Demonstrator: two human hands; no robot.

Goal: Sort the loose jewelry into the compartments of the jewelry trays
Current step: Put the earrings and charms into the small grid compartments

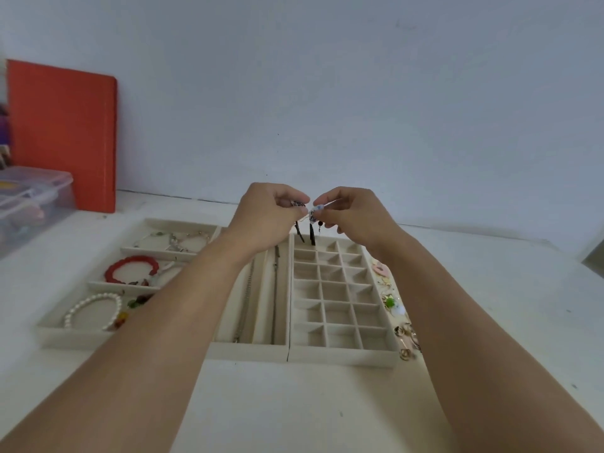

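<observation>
Beaded, dark-tasselled earrings point(310, 220) hang between your hands above the far edge of the grid tray point(340, 356). Left hand point(264, 217) and right hand point(351, 214) each pinch one with curled fingers. More loose jewelry point(403, 338) lies on the surface just right of that tray.

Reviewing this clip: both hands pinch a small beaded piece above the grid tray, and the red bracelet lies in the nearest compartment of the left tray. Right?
Not quite. The head view shows the red bracelet in the middle compartment of the left tray; the nearest holds the pearl bracelet. The left hand and right hand do pinch the beaded piece above the grid tray.
</observation>
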